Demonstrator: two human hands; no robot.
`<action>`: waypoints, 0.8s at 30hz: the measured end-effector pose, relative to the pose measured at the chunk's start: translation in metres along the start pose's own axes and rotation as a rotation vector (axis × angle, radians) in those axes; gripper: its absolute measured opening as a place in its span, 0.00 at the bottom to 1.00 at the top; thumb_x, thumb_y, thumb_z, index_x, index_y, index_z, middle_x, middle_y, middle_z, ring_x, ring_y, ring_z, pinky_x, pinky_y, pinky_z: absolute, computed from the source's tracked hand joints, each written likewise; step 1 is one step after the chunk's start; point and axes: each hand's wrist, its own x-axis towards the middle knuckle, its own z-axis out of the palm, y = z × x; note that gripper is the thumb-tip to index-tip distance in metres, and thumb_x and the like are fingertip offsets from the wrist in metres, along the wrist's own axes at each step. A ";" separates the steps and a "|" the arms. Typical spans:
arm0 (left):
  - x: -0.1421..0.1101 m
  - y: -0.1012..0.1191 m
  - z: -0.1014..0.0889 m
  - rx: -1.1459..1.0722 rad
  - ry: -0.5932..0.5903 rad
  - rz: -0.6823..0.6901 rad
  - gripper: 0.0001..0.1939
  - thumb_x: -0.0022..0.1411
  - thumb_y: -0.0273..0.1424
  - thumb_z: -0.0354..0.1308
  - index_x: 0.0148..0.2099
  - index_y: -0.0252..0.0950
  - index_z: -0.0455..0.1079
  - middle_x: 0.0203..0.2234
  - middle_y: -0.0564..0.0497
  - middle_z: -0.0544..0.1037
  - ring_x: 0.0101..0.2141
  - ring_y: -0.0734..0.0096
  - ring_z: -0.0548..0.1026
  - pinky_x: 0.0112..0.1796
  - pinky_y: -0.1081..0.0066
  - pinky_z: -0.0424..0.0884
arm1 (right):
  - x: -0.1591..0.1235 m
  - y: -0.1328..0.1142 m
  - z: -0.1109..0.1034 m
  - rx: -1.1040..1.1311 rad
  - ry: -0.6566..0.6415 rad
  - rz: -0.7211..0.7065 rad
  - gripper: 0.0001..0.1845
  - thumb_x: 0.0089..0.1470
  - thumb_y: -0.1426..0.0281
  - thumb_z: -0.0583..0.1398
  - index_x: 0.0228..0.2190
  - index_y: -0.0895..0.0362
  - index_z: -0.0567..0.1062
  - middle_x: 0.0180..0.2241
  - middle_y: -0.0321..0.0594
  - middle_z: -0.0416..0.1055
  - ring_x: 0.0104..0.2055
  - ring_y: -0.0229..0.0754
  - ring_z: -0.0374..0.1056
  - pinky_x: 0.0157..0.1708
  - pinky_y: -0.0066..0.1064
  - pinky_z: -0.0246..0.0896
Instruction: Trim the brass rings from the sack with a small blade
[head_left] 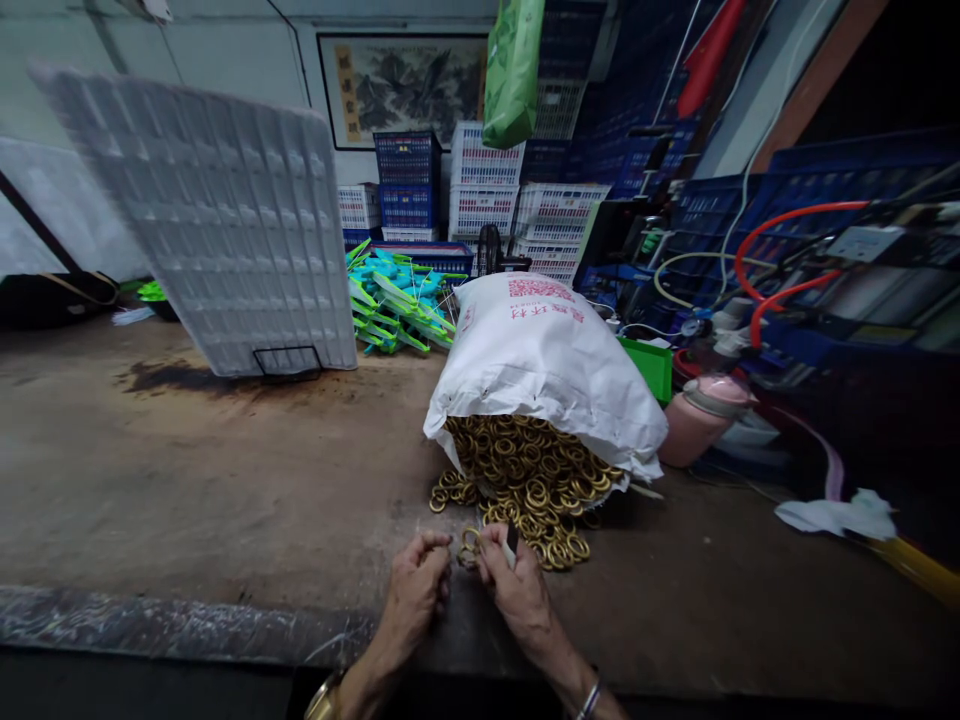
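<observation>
Brass-coloured rings [536,460], smooth, round, spill from crinkled white sack [536,350] onto stained brown tabletop [225,480]. Right hand [519,585] clasps small black-and-pale piece [512,543], fingertips by loose rings; left hand [415,583] curled nearby, can't tell whether pinching anything.

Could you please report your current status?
Left hand curled, contents unclear. Right hand holding small black-and-white object. Round brass-coloured rings spilled from white printed sack, just ahead.

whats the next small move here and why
I'd probably move the left hand slightly right to steady the gold-coloured rings between the hands: they sit close to the right hand, which grips a black-and-white item, while the left hand appears just short of them.
</observation>
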 end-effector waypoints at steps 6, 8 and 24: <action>-0.015 0.004 0.006 -0.143 -0.194 0.051 0.16 0.50 0.42 0.58 0.31 0.34 0.65 0.17 0.59 0.65 0.15 0.83 0.58 0.16 0.80 0.51 | -0.003 -0.003 0.006 0.010 -0.055 0.003 0.16 0.50 0.56 0.52 0.24 0.56 0.63 0.15 0.27 0.54 0.18 0.32 0.52 0.21 0.25 0.50; -0.014 0.003 0.006 -0.109 -0.159 0.078 0.15 0.51 0.43 0.57 0.28 0.34 0.65 0.15 0.59 0.63 0.14 0.83 0.56 0.16 0.80 0.51 | -0.003 -0.005 0.006 0.002 -0.077 0.011 0.16 0.51 0.56 0.51 0.24 0.56 0.63 0.15 0.27 0.55 0.18 0.33 0.52 0.21 0.25 0.51; -0.016 -0.002 0.000 0.269 -0.080 0.333 0.11 0.53 0.37 0.53 0.25 0.34 0.67 0.14 0.58 0.62 0.18 0.79 0.60 0.21 0.77 0.57 | 0.002 -0.014 0.006 -0.305 -0.024 0.045 0.10 0.46 0.62 0.53 0.21 0.56 0.65 0.19 0.30 0.60 0.24 0.34 0.56 0.26 0.25 0.51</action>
